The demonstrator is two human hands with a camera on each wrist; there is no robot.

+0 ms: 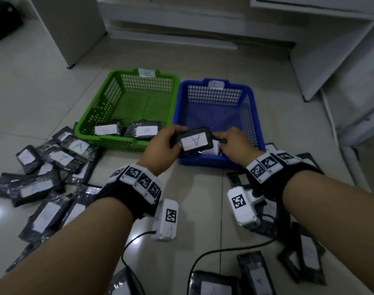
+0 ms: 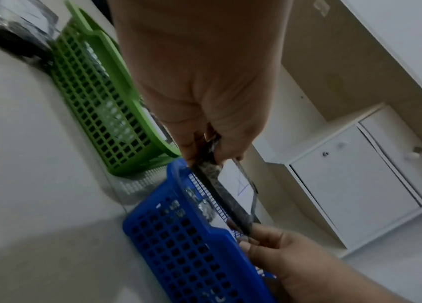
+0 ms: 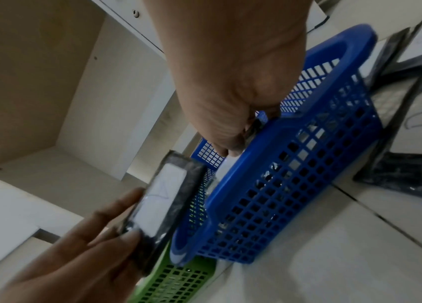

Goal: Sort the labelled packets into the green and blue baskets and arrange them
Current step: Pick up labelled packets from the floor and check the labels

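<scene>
A black packet [image 1: 194, 142] with a white label marked "A" hangs over the near end of the blue basket [image 1: 248, 111]. My left hand [image 1: 177, 137] grips its left end and my right hand [image 1: 221, 139] pinches the dark edge at its right end. The left wrist view shows the packet [image 2: 236, 184] edge-on between both hands above the blue basket [image 2: 178, 246]. Another packet [image 1: 211, 150] lies under it in the blue basket, mostly hidden. The green basket [image 1: 105, 99] on the left holds two labelled packets [image 1: 106, 129] at its near end.
Several loose packets [image 1: 43, 177] lie on the tiled floor at the left, and more [image 1: 307, 252] at the right and near me. Cables [image 1: 224, 252] run across the floor between my arms. White cabinets [image 1: 341, 60] stand behind and to the right of the baskets.
</scene>
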